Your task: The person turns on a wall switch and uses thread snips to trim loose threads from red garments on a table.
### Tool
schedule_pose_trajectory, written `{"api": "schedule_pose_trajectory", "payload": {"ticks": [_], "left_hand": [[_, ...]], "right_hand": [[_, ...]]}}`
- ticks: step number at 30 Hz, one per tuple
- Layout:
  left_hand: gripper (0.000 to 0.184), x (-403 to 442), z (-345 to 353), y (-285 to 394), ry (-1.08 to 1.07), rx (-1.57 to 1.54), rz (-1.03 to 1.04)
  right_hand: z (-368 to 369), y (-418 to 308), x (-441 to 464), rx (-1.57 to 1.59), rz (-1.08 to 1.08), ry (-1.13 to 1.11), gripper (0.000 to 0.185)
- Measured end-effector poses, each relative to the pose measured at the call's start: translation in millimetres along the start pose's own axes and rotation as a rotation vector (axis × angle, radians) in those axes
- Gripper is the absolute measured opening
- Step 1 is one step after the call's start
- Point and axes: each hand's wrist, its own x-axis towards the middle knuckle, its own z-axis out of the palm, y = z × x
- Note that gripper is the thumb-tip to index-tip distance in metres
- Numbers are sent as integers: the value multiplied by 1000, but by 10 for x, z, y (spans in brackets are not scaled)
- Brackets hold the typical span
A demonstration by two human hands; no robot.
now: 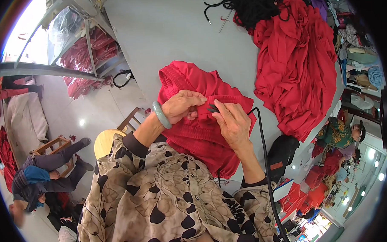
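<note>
A red garment with a gathered elastic waistband lies bunched on the grey table in front of me. My left hand, a pale bangle at its wrist, pinches the edge of the waistband between thumb and fingers. Close beside it, my right hand is closed on a small black pronged thing, whose tips lie against the red cloth. Its exact kind is hard to make out, since the fingers cover most of it. A thick black cord runs from near my right hand down past my forearm.
A large heap of red garments lies on the grey table at the right, with black cords above it. Bagged red clothing is under a metal frame at upper left. A wooden stool stands left. Other people sit at both sides.
</note>
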Motion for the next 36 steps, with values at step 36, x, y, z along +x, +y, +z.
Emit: {"api": "schedule_pose_trajectory", "payload": {"ticks": [36], "left_hand": [[40,26,-1018,-483,981,1054,562]], "right_hand": [[0,174,-994,122,507,175,28]]}}
